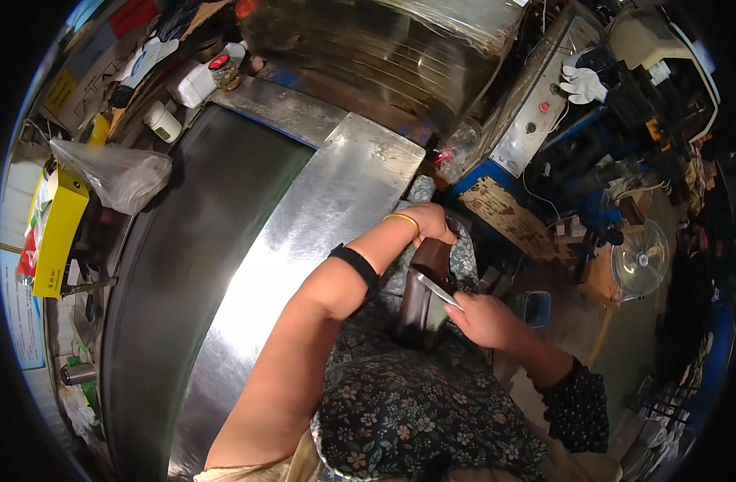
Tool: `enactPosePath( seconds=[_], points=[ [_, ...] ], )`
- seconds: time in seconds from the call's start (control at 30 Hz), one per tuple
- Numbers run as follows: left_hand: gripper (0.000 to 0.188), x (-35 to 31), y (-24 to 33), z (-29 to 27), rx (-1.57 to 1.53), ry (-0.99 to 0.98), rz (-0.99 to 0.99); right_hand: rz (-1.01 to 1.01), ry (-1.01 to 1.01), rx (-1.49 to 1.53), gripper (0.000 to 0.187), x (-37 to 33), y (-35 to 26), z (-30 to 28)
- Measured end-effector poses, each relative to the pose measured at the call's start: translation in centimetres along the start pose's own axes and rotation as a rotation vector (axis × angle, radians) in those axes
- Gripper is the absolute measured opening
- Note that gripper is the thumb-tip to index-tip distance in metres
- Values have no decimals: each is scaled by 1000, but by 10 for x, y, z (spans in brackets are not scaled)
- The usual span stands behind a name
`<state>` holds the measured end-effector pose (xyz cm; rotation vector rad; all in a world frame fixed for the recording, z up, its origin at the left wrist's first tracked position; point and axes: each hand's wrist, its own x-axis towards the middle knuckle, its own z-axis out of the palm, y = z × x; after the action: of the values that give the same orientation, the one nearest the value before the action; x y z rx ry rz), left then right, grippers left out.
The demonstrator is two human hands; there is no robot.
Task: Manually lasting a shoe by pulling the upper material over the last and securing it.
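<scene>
A long, glossy dark-brown piece (414, 308) lies across my lap, on the floral apron (416, 402). Its upper end is a lighter reddish brown; its exact kind I cannot make out. My left hand (428, 222) is closed round the far end of that piece, the fingers partly hidden. Held in my right hand (490, 320) is a narrow silver knife-like tool (439, 290). The tool's tip lies against the middle of the brown piece, and its handle is covered by my fingers.
To my left runs a dark conveyor belt (195, 217) with a shiny metal plate (284, 225) beside it. A yellow box (61, 233) and a plastic bag (131, 177) are at far left. A control panel (537, 104) and a fan (641, 259) stand at right.
</scene>
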<state>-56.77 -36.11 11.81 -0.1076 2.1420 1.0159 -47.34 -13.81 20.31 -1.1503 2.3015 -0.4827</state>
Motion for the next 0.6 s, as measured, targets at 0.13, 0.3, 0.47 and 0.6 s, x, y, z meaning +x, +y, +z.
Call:
enactPosePath(
  seconds=[0.13,0.3,0.47,0.6],
  points=[
    [62,-6,-4,0,-25,-2,35,-97,-32,-41,29,7,-16,-31],
    [59,-3,-1,2,26,39,-1,-101,119,62,28,4,2,-7],
    [58,2,-6,8,20,54,-15,-82,-49,-35,28,3,-13,-26],
    [59,1,1,7,34,73,-11,29,-18,-116,28,0,10,3]
  ],
)
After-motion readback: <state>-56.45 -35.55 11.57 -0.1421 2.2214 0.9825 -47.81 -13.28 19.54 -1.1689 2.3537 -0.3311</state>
